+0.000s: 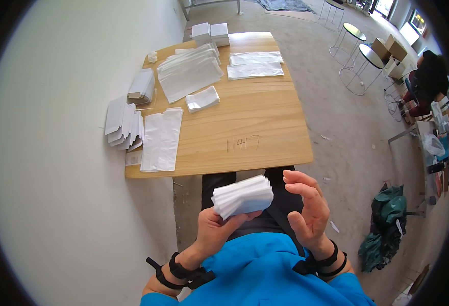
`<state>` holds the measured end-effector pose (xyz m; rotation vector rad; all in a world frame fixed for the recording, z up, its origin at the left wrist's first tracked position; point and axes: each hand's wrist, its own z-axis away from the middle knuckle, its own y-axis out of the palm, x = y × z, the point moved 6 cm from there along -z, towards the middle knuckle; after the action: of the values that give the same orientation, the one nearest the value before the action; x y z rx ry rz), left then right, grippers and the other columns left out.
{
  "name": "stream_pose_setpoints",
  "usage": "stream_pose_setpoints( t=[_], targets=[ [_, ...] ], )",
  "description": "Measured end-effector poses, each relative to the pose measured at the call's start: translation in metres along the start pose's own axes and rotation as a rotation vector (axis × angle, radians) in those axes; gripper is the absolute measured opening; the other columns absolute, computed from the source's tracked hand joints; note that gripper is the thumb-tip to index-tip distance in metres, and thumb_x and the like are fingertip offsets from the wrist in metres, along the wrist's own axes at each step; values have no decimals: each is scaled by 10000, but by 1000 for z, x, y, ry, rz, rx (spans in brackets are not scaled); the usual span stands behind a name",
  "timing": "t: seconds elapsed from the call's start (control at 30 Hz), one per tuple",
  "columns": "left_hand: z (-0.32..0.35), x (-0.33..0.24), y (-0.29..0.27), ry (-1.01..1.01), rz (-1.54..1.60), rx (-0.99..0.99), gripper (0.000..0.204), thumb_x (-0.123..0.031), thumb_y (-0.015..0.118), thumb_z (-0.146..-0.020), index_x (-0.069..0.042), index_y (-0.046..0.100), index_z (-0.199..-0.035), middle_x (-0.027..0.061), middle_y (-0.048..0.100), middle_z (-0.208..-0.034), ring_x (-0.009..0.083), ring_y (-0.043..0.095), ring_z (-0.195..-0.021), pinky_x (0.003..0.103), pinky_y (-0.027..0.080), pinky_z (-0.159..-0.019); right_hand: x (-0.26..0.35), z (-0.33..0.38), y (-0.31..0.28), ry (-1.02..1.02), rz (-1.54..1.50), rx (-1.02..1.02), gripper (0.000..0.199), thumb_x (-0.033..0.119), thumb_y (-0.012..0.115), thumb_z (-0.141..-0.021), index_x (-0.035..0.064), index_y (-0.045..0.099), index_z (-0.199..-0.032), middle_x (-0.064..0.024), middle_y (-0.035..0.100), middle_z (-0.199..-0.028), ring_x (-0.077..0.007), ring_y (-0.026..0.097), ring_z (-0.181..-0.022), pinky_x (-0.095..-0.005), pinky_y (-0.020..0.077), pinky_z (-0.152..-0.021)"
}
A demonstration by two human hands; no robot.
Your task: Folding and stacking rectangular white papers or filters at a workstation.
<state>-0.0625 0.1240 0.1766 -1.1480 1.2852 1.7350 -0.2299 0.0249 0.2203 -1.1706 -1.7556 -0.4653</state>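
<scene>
Just this side of the table [209, 145], my left hand [215, 230] has a stack of thin white sheets [242, 196] gripped from below, and near it my right hand [310, 213] hovers, open, fingers loosely bent!

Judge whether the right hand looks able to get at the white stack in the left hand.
Likely yes: the right hand is open, just right of the white stack, with nothing visible between them. The left hand holds it from below, leaving its right end exposed.
</scene>
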Motion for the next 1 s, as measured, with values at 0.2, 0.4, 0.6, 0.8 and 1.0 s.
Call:
stream_pose_setpoints(
  t=[0.2,0.4,0.6,0.8,1.0],
  targets=[
    [11,-15,14,396,-759,264,353,-143,742,-812,23,634,-1104,190,670,-994,263,695,-822,315,550,-686,-8,14,2,259,-368,40,670,296,688,-841,-13,409,-1366,-201,475,-1368,-275,490,-1222,-372,373,-1025],
    [36,-27,16,826,-1035,305,320,-68,749,-725,-14,669,-1030,151,670,-1046,235,672,-647,309,555,-571,18,15,12,183,-239,254,971,209,820,-707,4,244,-1461,-196,403,-1439,-275,430,-1301,-399,307,-1091],
    [36,-55,21,879,-1005,297,496,-68,765,-692,-76,617,-1165,92,629,-1227,232,700,-818,291,595,-638,35,16,15,28,-44,306,1004,88,884,-584,-2,330,-1417,-201,478,-1379,-298,458,-1286,-422,340,-1084],
    [30,-38,10,650,-706,289,437,-42,752,-729,-71,640,-1150,119,652,-1182,269,695,-905,319,569,-805,33,9,22,12,-76,348,927,64,860,-600,-3,374,-1386,-200,576,-1248,-286,528,-1214,-413,392,-1042],
    [24,-15,-6,313,-441,316,490,-142,830,-682,-4,652,-1118,168,650,-1163,282,660,-1027,341,505,-908,14,14,15,246,-386,238,645,344,676,-866,-99,476,-1291,-164,611,-1169,-219,564,-1105,-348,420,-979]
  ],
)
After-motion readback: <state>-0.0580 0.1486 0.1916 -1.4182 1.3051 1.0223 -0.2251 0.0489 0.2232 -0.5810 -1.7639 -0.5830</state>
